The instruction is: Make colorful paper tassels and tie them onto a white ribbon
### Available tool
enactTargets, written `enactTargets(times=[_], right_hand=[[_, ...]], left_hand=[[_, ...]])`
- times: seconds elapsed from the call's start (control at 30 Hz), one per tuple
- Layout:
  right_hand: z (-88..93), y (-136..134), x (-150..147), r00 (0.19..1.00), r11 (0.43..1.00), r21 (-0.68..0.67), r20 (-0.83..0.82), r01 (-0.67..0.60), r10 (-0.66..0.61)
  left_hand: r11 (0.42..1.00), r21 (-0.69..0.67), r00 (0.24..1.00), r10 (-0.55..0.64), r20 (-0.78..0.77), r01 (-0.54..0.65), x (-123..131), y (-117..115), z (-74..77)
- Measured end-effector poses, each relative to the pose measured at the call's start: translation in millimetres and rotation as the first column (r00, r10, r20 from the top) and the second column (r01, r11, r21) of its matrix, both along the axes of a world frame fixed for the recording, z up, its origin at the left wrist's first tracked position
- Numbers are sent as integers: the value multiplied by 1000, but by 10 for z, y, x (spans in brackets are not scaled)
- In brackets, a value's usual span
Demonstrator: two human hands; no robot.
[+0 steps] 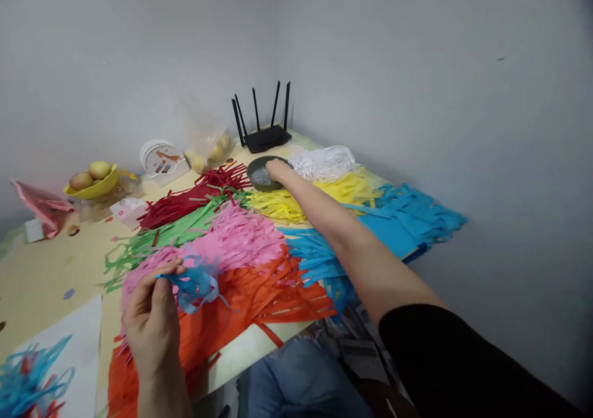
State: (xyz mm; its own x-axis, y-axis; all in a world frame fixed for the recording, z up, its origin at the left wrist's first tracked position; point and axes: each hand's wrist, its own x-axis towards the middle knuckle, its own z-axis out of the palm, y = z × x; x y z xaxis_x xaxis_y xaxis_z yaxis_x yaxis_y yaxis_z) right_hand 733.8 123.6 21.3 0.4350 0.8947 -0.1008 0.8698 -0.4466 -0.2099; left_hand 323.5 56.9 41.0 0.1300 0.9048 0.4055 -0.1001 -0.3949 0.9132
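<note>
My left hand (155,319) is closed in a pinch on a blue fringed paper tassel (197,285), whose strips hang loosely to the right. My right hand (278,171) reaches far across the table into a dark green bowl (263,187) with something clear or greyish inside. Its fingertips point down and away, so their grip is hidden. Around my hands lie piles of fringed paper: orange (231,307), pink (241,239), green (180,223), dark red (185,203), yellow (282,205) and blue (393,226).
A black router (267,139) with upright antennas stands in the corner. Beside the bowl lies a bundle of white strands (324,162). At back left are a yellow fruit bowl (95,188) and a white holder (169,170). Blue and red tassels (32,378) rest on white paper (86,338).
</note>
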Motion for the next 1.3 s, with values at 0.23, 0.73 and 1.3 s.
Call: enactTargets(times=[0.23,0.73,1.3], right_hand=[[-374,297,254,994,988,-127,74,86,-77],[218,-221,-294,997,914,402,-68,53,-28],[408,-1270,-2581,-30,778,622,-779,85,626]], left_hand=[[962,-270,999,-42,34,50,99,71,-100],[983,-175,998,51,-44,-58,34,75,-108],[998,44,989,56,-139,-50,-158,-419,28]])
